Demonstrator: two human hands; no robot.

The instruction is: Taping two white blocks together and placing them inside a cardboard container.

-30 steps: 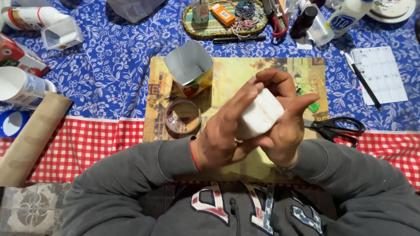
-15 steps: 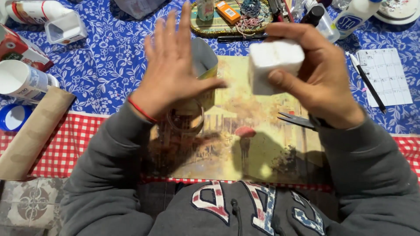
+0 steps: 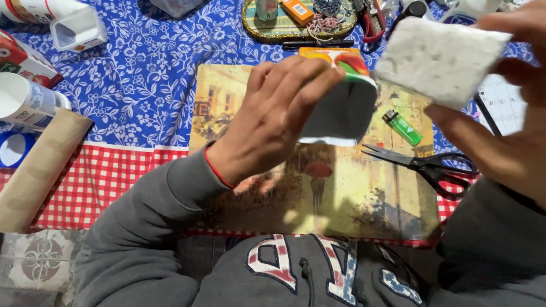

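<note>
Scissors (image 3: 426,164) and green lighter (image 3: 402,127) on picture mat (image 3: 347,199), beneath raised hands.

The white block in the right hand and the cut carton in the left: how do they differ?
The white block is solid, rough and plain white; the cut carton is hollow, grey inside with a colourful printed outside. The right hand holds the block higher than the left hand holds the carton. Both are off the table.

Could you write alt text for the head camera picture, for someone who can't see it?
A person's left hand holds a cut carton while the right hand lifts a white block over a picture placemat. Scissors and a green lighter lie on it.
</note>
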